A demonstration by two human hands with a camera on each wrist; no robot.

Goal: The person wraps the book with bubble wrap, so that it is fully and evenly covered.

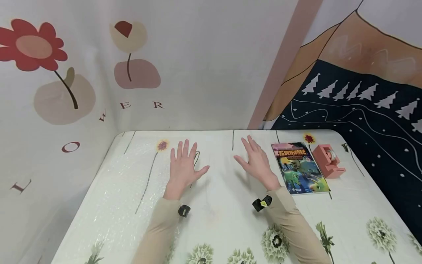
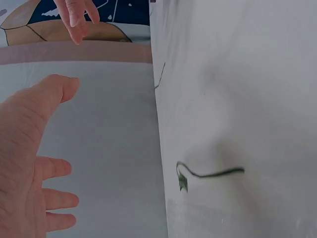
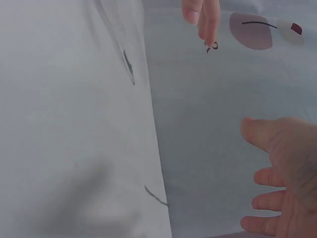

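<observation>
My left hand [image 1: 184, 165] hovers over the table with its fingers straight and spread and the thumb out to the right. Nothing is in it. The right hand [image 1: 258, 161] is held likewise across from it, fingers extended, and also holds nothing. Under and left of the left hand lies a shiny, clear sheet that looks like bubble wrap [image 1: 115, 190]. A colourful comic-style book [image 1: 300, 168] lies flat just right of the right hand. Beside the book stands a pink tape dispenser [image 1: 324, 163] with a roll of tape in it.
A white cloth with printed flowers covers the table [image 1: 221, 227]. Behind it hangs a pale curtain [image 1: 204, 73] with flowers and letters. At the right is a dark cloth [image 1: 372, 110] with white trees. Each wrist carries a small black strap device [image 1: 262, 203].
</observation>
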